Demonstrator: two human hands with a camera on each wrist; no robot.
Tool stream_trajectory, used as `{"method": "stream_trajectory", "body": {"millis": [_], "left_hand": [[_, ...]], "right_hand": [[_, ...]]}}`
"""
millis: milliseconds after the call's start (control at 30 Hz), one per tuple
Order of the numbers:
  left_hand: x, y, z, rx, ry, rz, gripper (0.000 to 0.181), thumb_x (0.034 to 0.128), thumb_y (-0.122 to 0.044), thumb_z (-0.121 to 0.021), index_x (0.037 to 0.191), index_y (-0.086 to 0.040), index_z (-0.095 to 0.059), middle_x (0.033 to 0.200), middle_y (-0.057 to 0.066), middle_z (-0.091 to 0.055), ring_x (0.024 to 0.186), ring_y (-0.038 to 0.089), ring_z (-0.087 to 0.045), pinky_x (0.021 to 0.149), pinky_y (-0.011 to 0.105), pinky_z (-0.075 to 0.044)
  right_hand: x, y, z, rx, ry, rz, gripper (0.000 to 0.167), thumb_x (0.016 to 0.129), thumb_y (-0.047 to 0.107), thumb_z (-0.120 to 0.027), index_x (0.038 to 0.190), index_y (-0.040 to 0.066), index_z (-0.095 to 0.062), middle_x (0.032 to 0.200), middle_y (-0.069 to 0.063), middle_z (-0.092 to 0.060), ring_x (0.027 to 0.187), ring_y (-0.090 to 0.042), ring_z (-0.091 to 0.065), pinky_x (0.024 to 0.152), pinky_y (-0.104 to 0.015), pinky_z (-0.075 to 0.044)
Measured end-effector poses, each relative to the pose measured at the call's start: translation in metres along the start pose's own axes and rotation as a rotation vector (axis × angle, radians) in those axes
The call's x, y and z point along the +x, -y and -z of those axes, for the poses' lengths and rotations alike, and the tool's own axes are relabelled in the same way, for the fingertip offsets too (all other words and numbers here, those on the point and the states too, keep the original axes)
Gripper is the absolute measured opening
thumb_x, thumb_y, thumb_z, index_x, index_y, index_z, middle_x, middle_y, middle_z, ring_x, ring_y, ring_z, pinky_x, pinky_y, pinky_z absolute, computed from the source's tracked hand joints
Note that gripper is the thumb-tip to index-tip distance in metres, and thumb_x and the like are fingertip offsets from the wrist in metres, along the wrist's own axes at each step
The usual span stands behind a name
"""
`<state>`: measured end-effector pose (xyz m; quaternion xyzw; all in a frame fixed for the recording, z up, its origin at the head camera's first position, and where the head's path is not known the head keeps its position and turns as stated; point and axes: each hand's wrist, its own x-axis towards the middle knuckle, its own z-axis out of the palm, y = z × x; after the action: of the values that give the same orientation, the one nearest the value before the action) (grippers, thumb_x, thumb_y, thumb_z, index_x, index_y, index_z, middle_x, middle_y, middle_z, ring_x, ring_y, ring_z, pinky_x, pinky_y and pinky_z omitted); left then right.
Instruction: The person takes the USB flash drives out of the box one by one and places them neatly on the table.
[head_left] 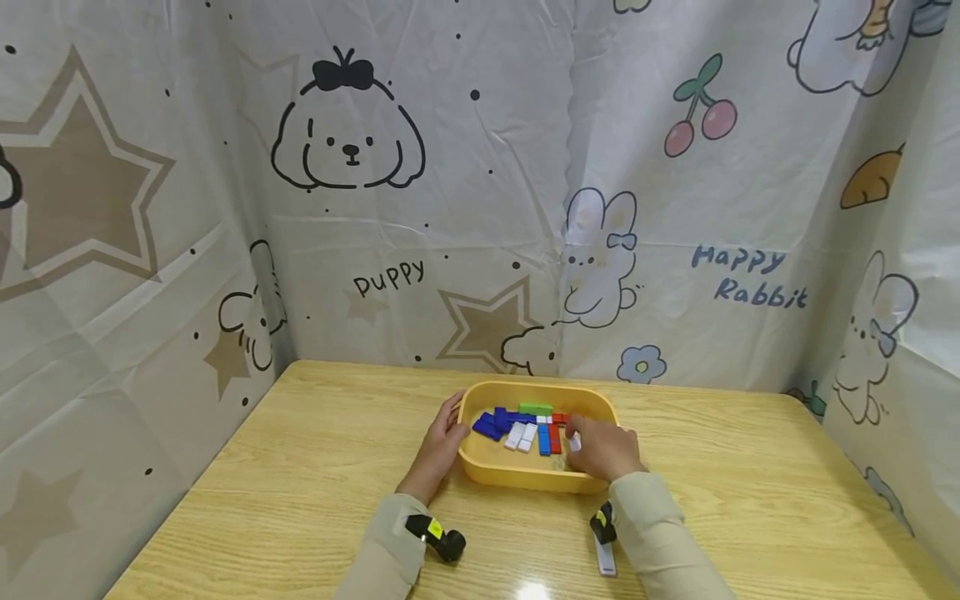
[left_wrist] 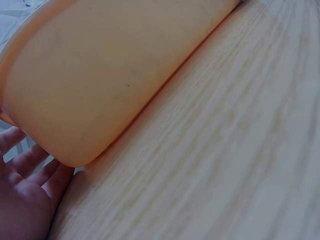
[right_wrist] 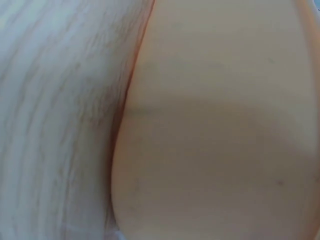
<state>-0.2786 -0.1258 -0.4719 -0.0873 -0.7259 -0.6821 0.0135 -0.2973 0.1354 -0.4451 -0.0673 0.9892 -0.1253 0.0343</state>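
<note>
A yellow plastic bin (head_left: 517,477) stands on the table, with small rectangular blocks inside. Blue blocks (head_left: 487,426) lie in a pile at its left, and a green block (head_left: 536,409) lies along the back. Two white blocks (head_left: 521,437) lie near the middle, beside a light-blue block (head_left: 544,440) and a red block (head_left: 555,439). My left hand (head_left: 442,442) holds the bin's left end, thumb at the rim and fingers against the outer wall. Reaching over the front right rim, my right hand (head_left: 606,448) pinches a white block (head_left: 575,442); its fingertips are partly hidden.
The wooden table (head_left: 315,483) extends around the bin. A printed curtain (head_left: 465,208) hangs behind and at both sides. Each wrist carries a black camera, and a white strip (head_left: 605,557) shows below the right one. In the right wrist view, the bin's outer wall (right_wrist: 215,125) fills most of the picture.
</note>
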Motion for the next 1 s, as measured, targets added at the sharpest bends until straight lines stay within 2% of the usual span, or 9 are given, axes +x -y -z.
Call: {"method": "stream_trajectory", "body": {"millis": [200,367,467,633,867,1000], "left_hand": [[0.003,0.003,0.001,0.011,-0.014,-0.016,0.059,0.0928,-0.001,-0.044,0.150,-0.004,-0.029,0.146,0.023,-0.039,0.135,0.036,-0.037,0.106,0.048,-0.037],[0.013,0.021,0.003,-0.004,-0.031,-0.024,0.059,0.0928,-0.001,-0.045,0.150,-0.007,-0.030,0.146,0.022,-0.040,0.135,0.035,-0.038,0.106,0.048,-0.036],[0.017,0.031,0.002,0.000,-0.039,-0.029,0.060,0.0929,-0.003,-0.045,0.150,-0.010,-0.031,0.146,0.021,-0.041,0.135,0.034,-0.038,0.106,0.047,-0.037],[0.019,0.037,0.001,-0.003,-0.046,-0.033,0.059,0.0925,-0.005,-0.045,0.150,-0.014,-0.032,0.146,0.018,-0.042,0.135,0.032,-0.040,0.106,0.046,-0.038],[0.018,0.036,0.001,0.013,-0.053,-0.021,0.059,0.0929,-0.005,-0.045,0.150,-0.014,-0.032,0.145,0.020,-0.043,0.133,0.033,-0.042,0.104,0.046,-0.041],[0.016,0.030,0.001,-0.004,-0.051,-0.010,0.059,0.0930,-0.003,-0.044,0.150,-0.012,-0.032,0.146,0.021,-0.042,0.134,0.035,-0.040,0.105,0.048,-0.038]], "right_hand": [[0.002,0.003,-0.002,-0.003,-0.064,-0.021,0.015,0.079,0.023,-0.072,0.086,0.017,-0.059,0.078,-0.001,-0.059,0.069,-0.025,-0.052,0.071,-0.050,-0.042],[0.003,0.006,-0.003,0.008,-0.093,-0.058,0.016,0.077,0.017,-0.072,0.078,0.015,-0.056,0.069,0.000,-0.054,0.066,-0.024,-0.050,0.066,-0.044,-0.038],[0.002,0.005,-0.002,0.023,-0.085,-0.072,0.018,0.074,0.016,-0.074,0.079,0.015,-0.057,0.070,0.000,-0.055,0.066,-0.024,-0.050,0.069,-0.044,-0.039],[0.003,0.001,-0.003,0.068,-0.088,-0.053,0.020,0.075,0.021,-0.076,0.085,0.014,-0.061,0.072,0.001,-0.057,0.067,-0.024,-0.051,0.076,-0.047,-0.039],[-0.001,-0.002,-0.002,0.222,-0.119,-0.035,0.021,0.076,0.022,-0.075,0.089,0.012,-0.061,0.077,0.001,-0.059,0.071,-0.021,-0.052,0.078,-0.044,-0.036],[-0.003,-0.002,-0.001,0.284,-0.144,-0.025,0.021,0.079,0.022,-0.074,0.094,0.012,-0.062,0.079,0.001,-0.059,0.073,-0.020,-0.052,0.079,-0.043,-0.035]]}}
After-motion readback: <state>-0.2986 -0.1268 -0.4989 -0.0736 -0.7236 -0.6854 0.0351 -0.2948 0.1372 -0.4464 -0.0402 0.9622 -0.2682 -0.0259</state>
